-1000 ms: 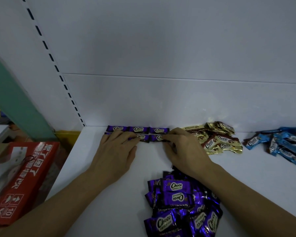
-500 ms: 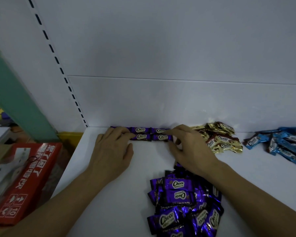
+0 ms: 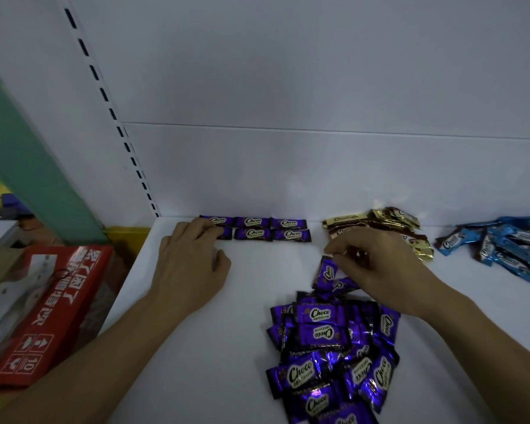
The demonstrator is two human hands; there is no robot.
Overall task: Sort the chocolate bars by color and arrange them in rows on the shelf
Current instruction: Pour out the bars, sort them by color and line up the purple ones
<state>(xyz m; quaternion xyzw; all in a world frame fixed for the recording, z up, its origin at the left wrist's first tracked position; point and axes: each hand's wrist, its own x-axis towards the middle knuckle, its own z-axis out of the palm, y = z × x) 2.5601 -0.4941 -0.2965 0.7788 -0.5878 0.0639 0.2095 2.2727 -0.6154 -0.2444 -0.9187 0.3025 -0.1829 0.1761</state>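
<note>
Two short rows of purple chocolate bars point(image 3: 253, 229) lie against the back wall of the white shelf point(image 3: 257, 270). My left hand point(image 3: 190, 264) rests flat on the shelf, its fingertips on the left end of those rows. A loose heap of purple bars point(image 3: 331, 356) lies at the front centre. My right hand point(image 3: 377, 264) is above the heap's far end, fingers pinched on a purple bar point(image 3: 326, 272) that is lifted and tilted. Behind that hand lies a gold pile point(image 3: 377, 224), and a blue pile point(image 3: 502, 246) sits at the far right.
A red cardboard box point(image 3: 43, 313) stands left of the shelf, below its edge. A slotted upright point(image 3: 114, 117) runs up the back wall at the left. A green panel point(image 3: 34, 166) and a yellow bin point(image 3: 126, 237) are beyond it.
My right hand has drawn back from the right end of the rows to the purple heap and taken hold of one bar. My left hand has stayed at the rows' left end.
</note>
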